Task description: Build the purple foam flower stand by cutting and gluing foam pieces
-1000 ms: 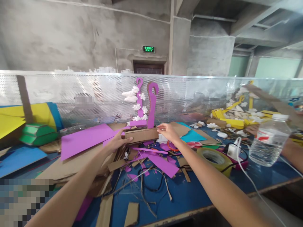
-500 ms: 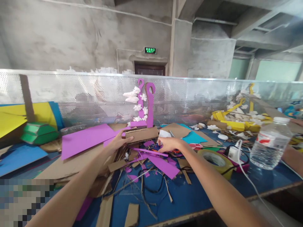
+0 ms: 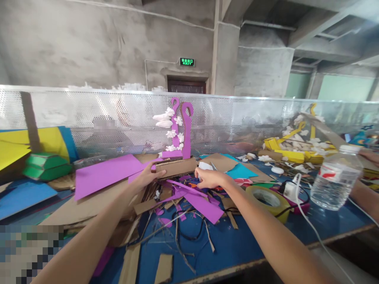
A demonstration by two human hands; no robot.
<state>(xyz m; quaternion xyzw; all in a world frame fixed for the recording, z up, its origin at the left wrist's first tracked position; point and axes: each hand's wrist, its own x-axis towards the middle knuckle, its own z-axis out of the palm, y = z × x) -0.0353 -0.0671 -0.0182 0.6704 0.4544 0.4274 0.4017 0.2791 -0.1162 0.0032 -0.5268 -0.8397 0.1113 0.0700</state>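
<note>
Two-handed: gripping cardboard box [image 3: 177,168] in part-curled left hand [image 3: 148,176], with right hand [image 3: 209,178] half-closed, cannot tell on what; likely pickup; next, pinch firmly.

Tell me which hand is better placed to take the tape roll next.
Probably the right hand: it is nearer the tape roll, though whether it holds something is unclear. The left hand is farther off, gripping the left end of the cardboard piece.
</note>
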